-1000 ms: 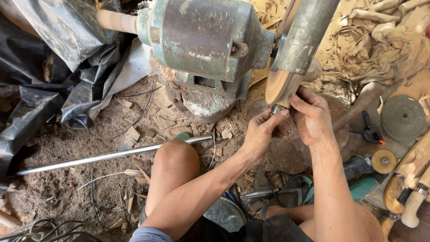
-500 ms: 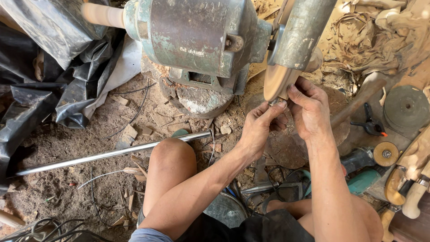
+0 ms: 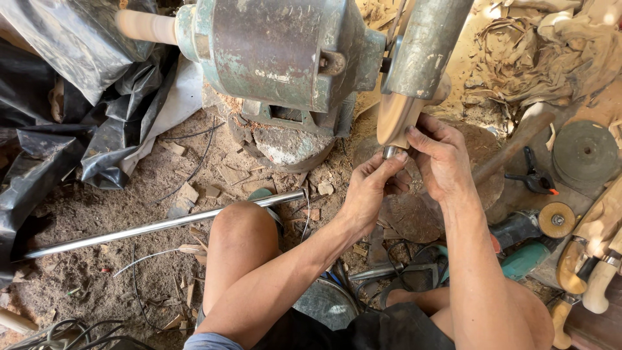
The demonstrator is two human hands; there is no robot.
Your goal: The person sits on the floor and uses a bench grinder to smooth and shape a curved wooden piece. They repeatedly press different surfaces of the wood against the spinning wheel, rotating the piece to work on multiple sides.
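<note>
**Visitor:** Where are you working?

**Me:** On a dirt floor (image 3: pixel 97 259) littered with wood chips, squatting in front of an old green motor (image 3: pixel 285 52) on a stone block (image 3: pixel 288 146). Black plastic sheeting (image 3: pixel 58 116) is heaped at my left and a steel rod (image 3: pixel 155 227) lies across the ground by my knee.

**Visitor:** What has changed in the last second?

**Me:** Very little in my grip. My view has dropped a touch, so the motor sits higher in it. Both hands have kept to the same spot under the tan sanding disc (image 3: pixel 395 120), so I judge the piece is held to the disc all this while.

**Visitor:** What do the hands hold?

**Me:** My left hand (image 3: pixel 369 191) pinches a small metal piece (image 3: pixel 392 152) with its fingers (image 3: pixel 389 165), right at the disc's lower edge. My right hand (image 3: pixel 444 159) is curled over it from the other side, fingers clenched around the same piece.

**Visitor:** Any packages, labels or signs?

**Me:** No packages or signs. The motor bears one small raised marking on its side, too worn to read. At my right lie a dark round disc (image 3: pixel 586 152), a small tan wheel (image 3: pixel 556 219) and wooden handles (image 3: pixel 599 285).
</note>
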